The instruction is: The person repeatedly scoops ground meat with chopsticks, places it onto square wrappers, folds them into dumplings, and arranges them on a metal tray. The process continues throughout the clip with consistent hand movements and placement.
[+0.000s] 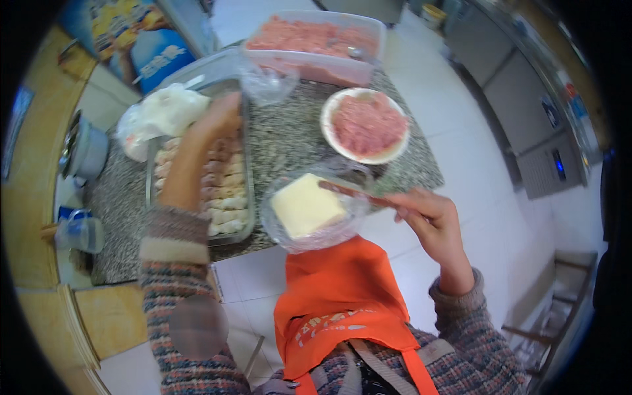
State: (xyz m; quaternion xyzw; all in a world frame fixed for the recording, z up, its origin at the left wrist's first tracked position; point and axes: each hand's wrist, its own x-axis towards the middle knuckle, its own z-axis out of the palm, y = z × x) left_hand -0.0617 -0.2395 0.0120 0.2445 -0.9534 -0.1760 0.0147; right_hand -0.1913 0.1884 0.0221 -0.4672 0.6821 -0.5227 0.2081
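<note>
My left hand (223, 114), blurred, reaches over the far end of a clear tray (250, 197) filled with rows of folded wontons (229, 203). Its fingers are too smeared to show whether they hold anything. In my right hand (429, 217) is a flat, reddish-brown stick (353, 191), its far tip over the corner of a stack of pale yellow square wrappers (307, 205). The wrappers lie on clear plastic (276, 232) at the counter's near edge. Beyond them, a white bowl (328, 132) holds pink minced meat (369, 126).
A large plastic tub (316, 70) of minced meat stands at the back of the granite counter (284, 133). Crumpled clear plastic (269, 84) sits beside it, and a white plastic bag (168, 111) at the tray's left. A jug (81, 234) and a pot (89, 150) are at far left.
</note>
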